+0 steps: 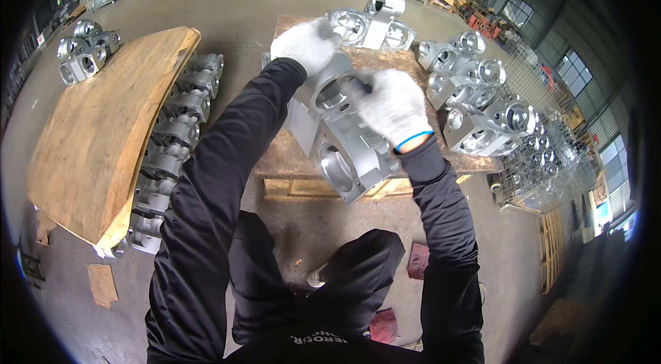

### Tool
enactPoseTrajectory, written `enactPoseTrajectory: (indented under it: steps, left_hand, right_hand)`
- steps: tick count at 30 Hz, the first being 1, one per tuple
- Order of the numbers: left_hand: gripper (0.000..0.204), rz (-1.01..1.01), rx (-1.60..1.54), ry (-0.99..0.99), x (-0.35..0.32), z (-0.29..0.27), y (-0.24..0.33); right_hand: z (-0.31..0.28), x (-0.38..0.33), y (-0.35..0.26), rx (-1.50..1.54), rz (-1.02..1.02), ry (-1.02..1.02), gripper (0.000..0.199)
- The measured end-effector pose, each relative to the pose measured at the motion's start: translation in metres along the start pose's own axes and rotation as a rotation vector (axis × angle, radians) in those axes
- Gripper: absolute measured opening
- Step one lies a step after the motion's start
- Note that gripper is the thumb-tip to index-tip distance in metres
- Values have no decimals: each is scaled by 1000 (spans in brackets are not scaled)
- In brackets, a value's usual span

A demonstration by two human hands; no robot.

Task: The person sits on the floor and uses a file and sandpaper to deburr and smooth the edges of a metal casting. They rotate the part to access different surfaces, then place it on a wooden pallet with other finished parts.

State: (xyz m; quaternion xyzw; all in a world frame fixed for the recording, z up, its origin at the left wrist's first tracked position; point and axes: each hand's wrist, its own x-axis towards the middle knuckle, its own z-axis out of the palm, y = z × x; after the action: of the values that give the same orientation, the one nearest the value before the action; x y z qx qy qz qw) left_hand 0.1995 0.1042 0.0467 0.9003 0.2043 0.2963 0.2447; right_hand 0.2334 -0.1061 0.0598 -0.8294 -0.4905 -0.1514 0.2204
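A large silver metal casting (352,150) with round bores and flat machined faces lies tilted on a brown wooden board (403,61) in front of me. My left hand (306,46), in a white knit glove, is closed over the casting's far end. My right hand (396,108), in a white glove with a blue cuff edge, is curled above the casting's middle bore and smeared by motion. At its fingertips shows something small and dark (356,87), whose kind I cannot make out; it is close to the bore's rim.
Another casting (375,23) stands on the board's far edge. Several more castings (475,116) are stacked at right, beside a wire mesh cage (551,171). At left, a plywood sheet (110,130) covers rows of castings (169,150), with one casting (86,50) on its far corner.
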Motion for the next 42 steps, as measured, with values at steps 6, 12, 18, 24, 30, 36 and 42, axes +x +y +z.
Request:
enactPoseTrajectory:
  steps: [6,12,18,24,30,36,42]
  left_hand:
    - [51,-31,12,-14,1,0,2]
    - [49,1,-3,17,-1,-1,1]
    - [71,-65,129,223,1,8,0]
    - [76,-183,183,299,-3,15,5]
    - [67,-93,-105,279,-14,12,0]
    - [50,27,-500,-21,-14,7,1]
    - [74,275,-301,-85,40,22,0]
  right_hand:
    - [58,-26,44,138,122,198,28]
    - [86,-52,39,82,118,-10,41]
    - [78,-85,126,631,450,144,49]
    - [105,-99,173,1019,702,-59,49]
    - [105,-129,138,746,733,47,50]
    - [121,-209,31,1104,939,331,35]
    - [142,-221,-58,1065,889,435,45]
